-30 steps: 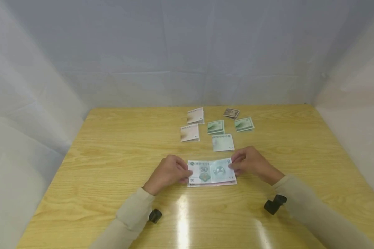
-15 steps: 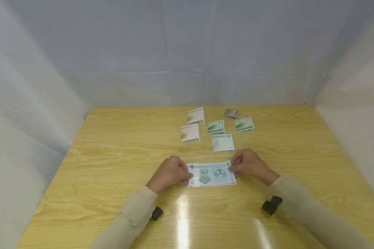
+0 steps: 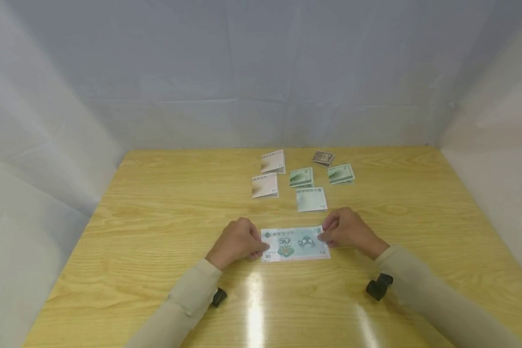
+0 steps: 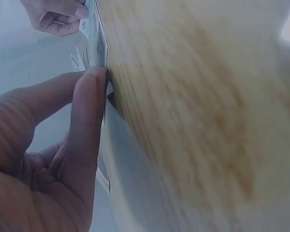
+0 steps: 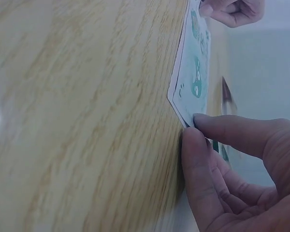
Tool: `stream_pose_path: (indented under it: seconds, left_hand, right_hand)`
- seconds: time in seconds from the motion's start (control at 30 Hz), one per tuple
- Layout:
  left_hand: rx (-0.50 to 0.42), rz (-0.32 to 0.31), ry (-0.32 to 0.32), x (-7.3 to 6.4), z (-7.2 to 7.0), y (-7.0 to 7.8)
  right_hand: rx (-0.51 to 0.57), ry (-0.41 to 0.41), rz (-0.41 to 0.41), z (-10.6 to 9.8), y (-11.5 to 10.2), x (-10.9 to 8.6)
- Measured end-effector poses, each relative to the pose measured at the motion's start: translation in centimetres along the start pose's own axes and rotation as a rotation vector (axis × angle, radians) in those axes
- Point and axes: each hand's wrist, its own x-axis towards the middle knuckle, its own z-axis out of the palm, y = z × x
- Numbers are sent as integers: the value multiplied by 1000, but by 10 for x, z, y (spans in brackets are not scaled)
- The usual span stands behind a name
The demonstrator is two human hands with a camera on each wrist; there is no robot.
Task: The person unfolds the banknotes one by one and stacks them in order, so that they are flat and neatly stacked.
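A pale green banknote [image 3: 293, 245] marked 50, with a cartoon face printed on it, lies flat near the middle of the table. My left hand [image 3: 238, 244] pinches its left end between thumb and finger. At the right end, my right hand [image 3: 350, 233] pinches the note between thumb and index finger. The right wrist view shows a second, pinkish note [image 5: 172, 92] peeking out along the near edge under the green one [image 5: 191, 82]. Both hands stay close over the wood, and their fingertips cover the note's ends.
Behind the hands lie several folded notes: a pale green one [image 3: 311, 199], two darker green ones [image 3: 301, 177] [image 3: 341, 174], two pinkish ones [image 3: 265, 185] [image 3: 272, 161] and a small brown one [image 3: 323, 157]. White cloth [image 3: 261, 72] hangs behind the wooden table [image 3: 165, 208].
The green note has come down from slightly raised, its middle crease showing, to flat over the pinkish note. Both hands have shifted slightly with it and keep hold of its ends.
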Motion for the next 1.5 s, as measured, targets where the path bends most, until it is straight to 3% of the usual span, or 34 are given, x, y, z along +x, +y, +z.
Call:
stream_pose_path:
  seconds: [0.3, 0.47, 0.87, 1.17, 1.5]
  left_hand:
    - [-12, 5, -1, -1, -3, 1]
    - [-52, 54, 14, -3, -9, 0]
    - [-301, 66, 10, -5, -15, -4]
    - [-375, 70, -24, -5, -17, -4]
    - [-387, 58, -39, -6, -15, -2]
  right_hand:
    - [-11, 18, -20, -6, 5, 3]
    - [-51, 57, -36, -17, 7, 8]
    - [-86, 119, 9, -41, 4, 34]
    - [9, 127, 44, -45, 6, 54]
    - [-29, 148, 38, -39, 2, 65]
